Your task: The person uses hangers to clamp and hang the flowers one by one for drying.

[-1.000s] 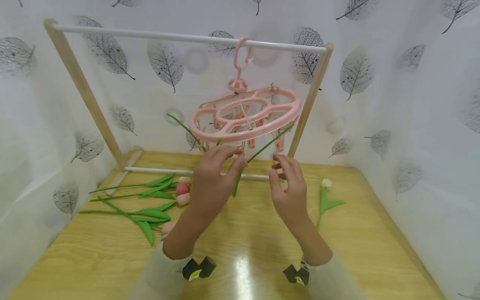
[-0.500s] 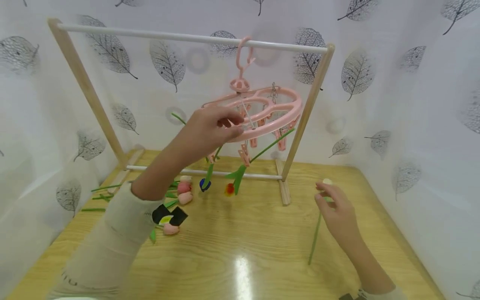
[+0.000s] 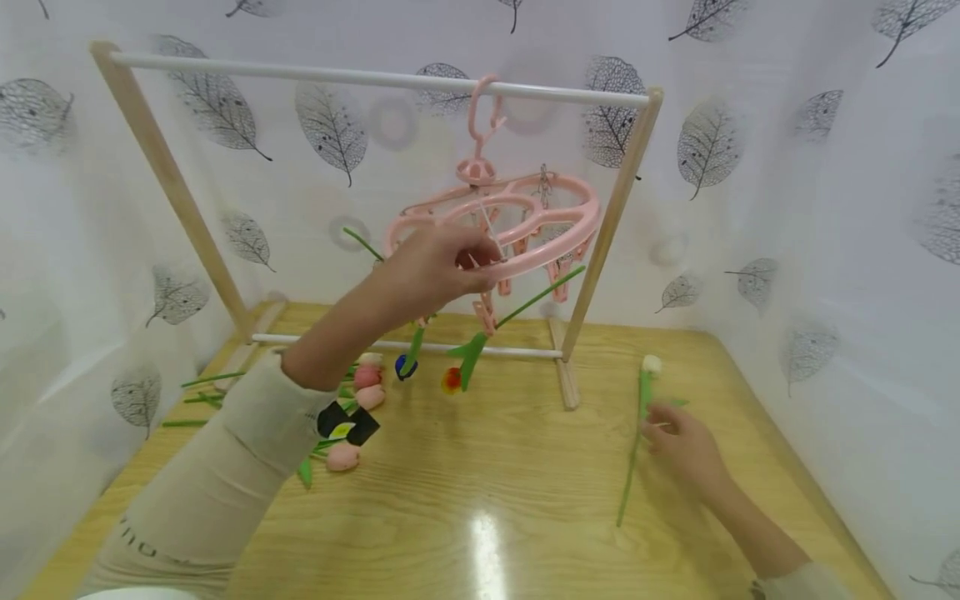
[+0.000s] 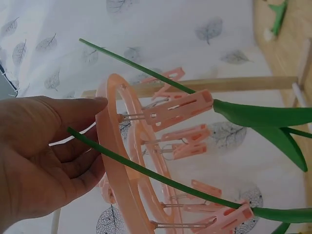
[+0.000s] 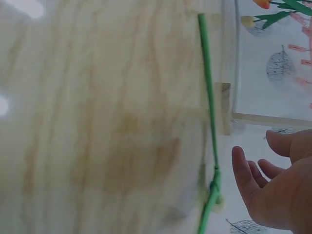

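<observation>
Hanger of pale pink plastic, oval looped frame, hooked over the round white top bar; sits tilted. Left hand grips its near rim between thumb and bent fingers. Two flowers hang head down from pink clips: a blue flower and a red-and-yellow flower, green stems jutting up and outward. A white tulip with green stem and leaves lies to the right on the yellow wood-grain table. Right hand just beside it: fingers loosely bent, gap to the thumb, nothing held; cannot confirm contact.

Risks (judged): a tug on the rim could swing the frame or slide the hook along the bar. One stem passes close to the left fingers; a snag on release might drag a flower from its clip. A hasty right-hand sweep could knock the tulip askew.

Edges: red-and-yellow flower's stem points at the right wooden post; turning that way may bind. Table's right edge runs near the right forearm. Most room: above the wood between hanging flowers and white tulip. Tighter at left, with pink tulips near the left sleeve.
</observation>
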{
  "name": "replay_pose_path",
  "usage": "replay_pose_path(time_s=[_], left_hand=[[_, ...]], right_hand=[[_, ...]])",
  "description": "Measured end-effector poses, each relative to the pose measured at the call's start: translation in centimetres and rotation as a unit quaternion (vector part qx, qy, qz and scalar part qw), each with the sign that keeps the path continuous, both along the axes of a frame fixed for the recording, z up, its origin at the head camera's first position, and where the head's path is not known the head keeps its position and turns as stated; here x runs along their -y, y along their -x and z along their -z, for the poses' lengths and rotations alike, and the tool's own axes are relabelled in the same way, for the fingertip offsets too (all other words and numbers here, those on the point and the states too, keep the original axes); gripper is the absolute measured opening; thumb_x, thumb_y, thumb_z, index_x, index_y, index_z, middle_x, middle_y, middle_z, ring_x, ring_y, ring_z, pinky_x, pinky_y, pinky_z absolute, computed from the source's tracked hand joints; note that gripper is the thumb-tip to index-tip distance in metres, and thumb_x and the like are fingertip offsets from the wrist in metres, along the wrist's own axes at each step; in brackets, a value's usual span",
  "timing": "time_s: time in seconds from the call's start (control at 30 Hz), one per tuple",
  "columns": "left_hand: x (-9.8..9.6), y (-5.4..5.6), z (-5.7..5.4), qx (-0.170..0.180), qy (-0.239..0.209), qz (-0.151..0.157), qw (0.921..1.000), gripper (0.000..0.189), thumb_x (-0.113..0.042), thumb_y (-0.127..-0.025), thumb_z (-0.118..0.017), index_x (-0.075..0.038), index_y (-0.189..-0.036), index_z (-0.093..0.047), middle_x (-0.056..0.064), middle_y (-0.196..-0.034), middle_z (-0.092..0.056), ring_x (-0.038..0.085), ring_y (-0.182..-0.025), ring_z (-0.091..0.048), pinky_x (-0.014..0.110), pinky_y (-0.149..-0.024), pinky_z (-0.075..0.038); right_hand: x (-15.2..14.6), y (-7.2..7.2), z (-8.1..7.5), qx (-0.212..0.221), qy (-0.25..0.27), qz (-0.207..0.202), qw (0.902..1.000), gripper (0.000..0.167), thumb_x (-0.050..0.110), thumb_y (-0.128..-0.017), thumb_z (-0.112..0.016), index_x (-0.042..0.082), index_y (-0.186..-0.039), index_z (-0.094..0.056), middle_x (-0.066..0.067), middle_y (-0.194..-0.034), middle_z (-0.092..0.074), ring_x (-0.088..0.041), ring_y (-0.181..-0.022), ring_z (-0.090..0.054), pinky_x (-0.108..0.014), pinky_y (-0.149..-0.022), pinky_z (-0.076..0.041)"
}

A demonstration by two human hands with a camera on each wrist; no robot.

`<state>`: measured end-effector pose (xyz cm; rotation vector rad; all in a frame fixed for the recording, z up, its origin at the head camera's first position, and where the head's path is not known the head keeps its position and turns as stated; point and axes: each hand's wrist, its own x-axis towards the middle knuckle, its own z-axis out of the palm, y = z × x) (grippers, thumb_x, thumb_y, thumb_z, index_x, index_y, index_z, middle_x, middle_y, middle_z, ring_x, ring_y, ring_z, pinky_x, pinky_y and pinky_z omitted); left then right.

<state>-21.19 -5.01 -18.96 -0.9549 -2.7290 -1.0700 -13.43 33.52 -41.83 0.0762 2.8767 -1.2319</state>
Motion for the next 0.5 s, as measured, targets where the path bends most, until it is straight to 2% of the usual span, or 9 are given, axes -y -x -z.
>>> replay_pose_path(time_s=[0.1, 0.2, 0.33, 0.5], left_hand=[[0.0, 0.0, 0.1, -0.007, -0.009, 0.005, 0.9999, 0.014, -0.018, -0.097, -0.070, -0.011, -0.109, -0.072, 0.002, -0.096, -0.070, 0.017, -0.085, -0.062, 0.031, -0.068, -0.052], [0.2, 0.0, 0.3, -0.016, -0.018, 0.010, 0.9997, 0.013, -0.018, -0.097, -0.069, -0.011, -0.108, -0.072, 0.002, -0.096, -0.069, 0.016, -0.086, -0.062, 0.031, -0.070, -0.052], [0.4, 0.1, 0.7, -0.020, -0.028, 0.021, 0.9992, 0.012, -0.017, -0.097, -0.069, -0.011, -0.107, -0.072, 0.003, -0.098, -0.069, 0.017, -0.087, -0.061, 0.031, -0.073, -0.053], [0.7, 0.3, 0.9, -0.029, -0.026, 0.030, 0.9988, 0.013, -0.017, -0.097, -0.070, -0.012, -0.108, -0.072, 0.002, -0.099, -0.069, 0.015, -0.087, -0.062, 0.030, -0.075, -0.054]], right_hand=[[-0.1, 0.2, 0.7, 0.033, 0.022, 0.010, 0.9992, 0.056, 0.025, -0.104, -0.058, -0.009, -0.145, -0.042, -0.032, -0.132, -0.054, -0.026, -0.093, -0.071, -0.036, -0.078, -0.061], [-0.1, 0.2, 1.2, 0.048, 0.022, 0.019, 0.9984, 0.056, 0.025, -0.103, -0.059, -0.010, -0.143, -0.042, -0.032, -0.128, -0.055, -0.023, -0.089, -0.069, -0.034, -0.075, -0.060], [0.3, 0.1, 1.7, 0.052, -0.001, 0.026, 0.9983, 0.056, 0.024, -0.100, -0.064, -0.010, -0.140, -0.046, -0.029, -0.121, -0.059, -0.020, -0.085, -0.067, -0.035, -0.073, -0.058], [1.2, 0.2, 2.1, 0.054, 0.001, 0.027, 0.9982, 0.063, 0.020, -0.097, -0.067, -0.013, -0.143, -0.039, -0.032, -0.120, -0.059, -0.019, -0.080, -0.068, -0.036, -0.072, -0.059]])
